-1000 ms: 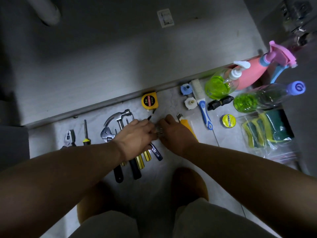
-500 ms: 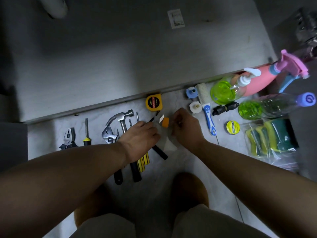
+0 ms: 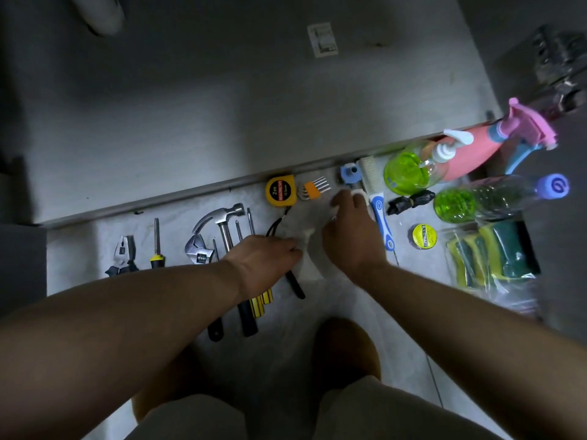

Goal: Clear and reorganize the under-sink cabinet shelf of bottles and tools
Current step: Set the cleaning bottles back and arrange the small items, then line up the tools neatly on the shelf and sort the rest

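My left hand (image 3: 263, 258) pinches the near end of a clear plastic bag (image 3: 309, 249) lying on the floor. My right hand (image 3: 349, 230) reaches over the bag's far part, fingertips closed on its edge. An orange hex key set (image 3: 314, 188) lies just past the fingers, beside a yellow tape measure (image 3: 279, 190); whether it is inside the bag I cannot tell. A hammer (image 3: 225, 223), wrench (image 3: 198, 249), pliers (image 3: 122, 255) and screwdriver (image 3: 156, 246) lie in a row to the left. The grey cabinet shelf (image 3: 222, 106) beyond holds no bottles or tools.
On the right lie a blue-handled brush (image 3: 378, 204), a green pump bottle (image 3: 409, 171), a pink spray bottle (image 3: 476, 150), a clear bottle with a purple cap (image 3: 495, 198), a yellow tape roll (image 3: 424, 236) and bagged sponges (image 3: 495, 255). A pipe (image 3: 101, 11) hangs at the shelf's back left.
My right hand has moved away from me toward the shelf edge. The orange hex key set went from between my hands to beside the tape measure. The left hand stayed near the screwdrivers.
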The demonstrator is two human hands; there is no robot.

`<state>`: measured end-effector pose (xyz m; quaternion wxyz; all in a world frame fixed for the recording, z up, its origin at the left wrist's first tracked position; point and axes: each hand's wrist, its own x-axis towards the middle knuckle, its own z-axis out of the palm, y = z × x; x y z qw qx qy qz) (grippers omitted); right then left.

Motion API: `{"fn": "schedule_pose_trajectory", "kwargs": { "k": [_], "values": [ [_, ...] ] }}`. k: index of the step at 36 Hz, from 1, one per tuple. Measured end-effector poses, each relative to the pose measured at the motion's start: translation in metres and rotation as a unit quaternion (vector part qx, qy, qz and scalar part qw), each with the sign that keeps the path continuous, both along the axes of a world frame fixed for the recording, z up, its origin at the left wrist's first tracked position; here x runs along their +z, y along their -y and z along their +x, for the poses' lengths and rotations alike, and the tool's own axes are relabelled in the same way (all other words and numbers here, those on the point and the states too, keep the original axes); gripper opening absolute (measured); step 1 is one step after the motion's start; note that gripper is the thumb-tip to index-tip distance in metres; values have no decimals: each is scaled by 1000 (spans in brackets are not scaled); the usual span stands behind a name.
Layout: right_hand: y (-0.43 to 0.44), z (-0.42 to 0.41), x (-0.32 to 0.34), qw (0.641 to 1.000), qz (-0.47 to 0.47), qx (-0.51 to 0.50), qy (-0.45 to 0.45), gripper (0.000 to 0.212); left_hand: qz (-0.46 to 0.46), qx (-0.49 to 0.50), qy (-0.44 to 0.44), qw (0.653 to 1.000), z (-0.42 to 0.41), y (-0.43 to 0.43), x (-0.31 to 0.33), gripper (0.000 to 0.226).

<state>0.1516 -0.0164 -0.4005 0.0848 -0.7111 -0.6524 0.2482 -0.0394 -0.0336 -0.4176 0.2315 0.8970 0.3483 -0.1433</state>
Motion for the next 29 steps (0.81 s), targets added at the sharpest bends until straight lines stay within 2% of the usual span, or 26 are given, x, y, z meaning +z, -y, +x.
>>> {"fn": "schedule_pose_trajectory", "kwargs": {
  "k": [3, 5, 7, 10, 13, 17, 20, 24, 27, 29],
  "values": [
    [38, 24, -2, 990, -15, 32, 140, 39, -24, -2, 10, 1000, -6, -1, -1, 49],
    [55, 38, -7, 982, -58, 45, 176, 45, -41, 3, 18, 999, -10, -1, -1, 45],
    [62, 46, -13, 977, -108, 50, 175, 49, -62, 29, 41, 997, -13, -1, -1, 34],
    [62, 45, -19, 980, -141, 58, 126, 54, -86, 84, 77, 990, -15, 1, 0, 17],
    [60, 30, -20, 984, -147, 68, 70, 56, -94, 135, 88, 982, -17, 4, 2, 14],
    [56, 5, -22, 984, -165, 64, -13, 37, -101, 178, 108, 973, -22, 7, 4, 15],
    [53, -6, -23, 990, -120, 36, -64, 21, -116, 198, 113, 967, -24, 8, 6, 20],
    [53, -8, -15, 979, -124, 28, -159, 22, -139, 219, 118, 958, -20, 5, 11, 24],
    [58, -4, -13, 975, -133, 79, -161, 12, -143, 242, 131, 951, -12, 0, 12, 21],
    [59, 1, -12, 977, -114, 78, -161, 8, -139, 256, 141, 946, -6, -2, 14, 20]
  ]
}}
